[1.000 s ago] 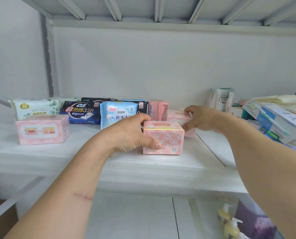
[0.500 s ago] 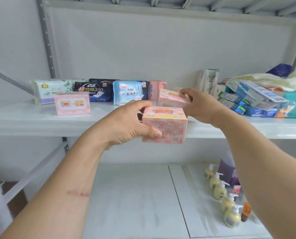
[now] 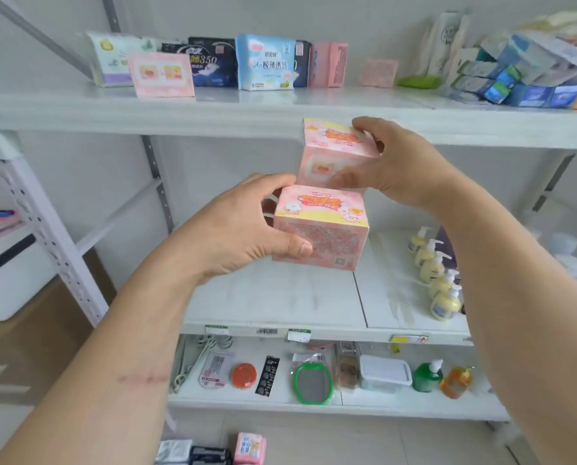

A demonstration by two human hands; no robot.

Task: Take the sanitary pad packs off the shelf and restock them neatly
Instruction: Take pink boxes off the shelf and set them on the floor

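- The left hand holds a pink pad pack. Its thumb is on the near face and its fingers curl round the far side, out of sight.
- The right hand holds a second pink pack, with the thumb low on the front and the fingers hooked over the top.
- Both packs are in the air, off the top shelf. The right one sits just above and behind the left one, and they look like they touch or almost touch.
- Each pack's long side runs left to right, across the person's body. The left one is level and the right one tips back a bit.
- More packs wait up on the top shelf: a pink box, a blue pack and a dark pack.
- A few packs lie on the floor, straight down below the hands, like the pink floor pack.
- I think the two packs go down there next. The left hand is lower and nearer to that pile, so it would likely get there first.
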